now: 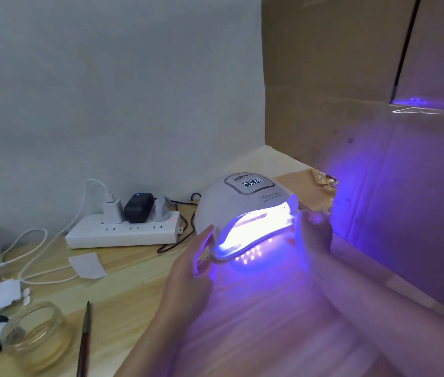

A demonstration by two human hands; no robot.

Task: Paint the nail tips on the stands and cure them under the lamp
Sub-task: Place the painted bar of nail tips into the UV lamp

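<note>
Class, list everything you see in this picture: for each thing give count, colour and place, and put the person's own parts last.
domed white curing lamp: one, lit violet inside, mid-desk.
white power strip: one, left of the lamp, by the wall.
black plug adapter: one, on the strip.
white charger plug: one, on the strip, beside the adapter.
clear round glass jar: one, near left edge.
thin dark brush: one, right of the jar.
white paper slip: one, in front of the strip.
brown cardboard panel: one, standing at right.
pale wooden desk: one, beneath everything.
left hand: one, fingers straight, at the lamp's left edge.
right hand: one, blurred, at the lamp's right opening; grip unclear.
</note>
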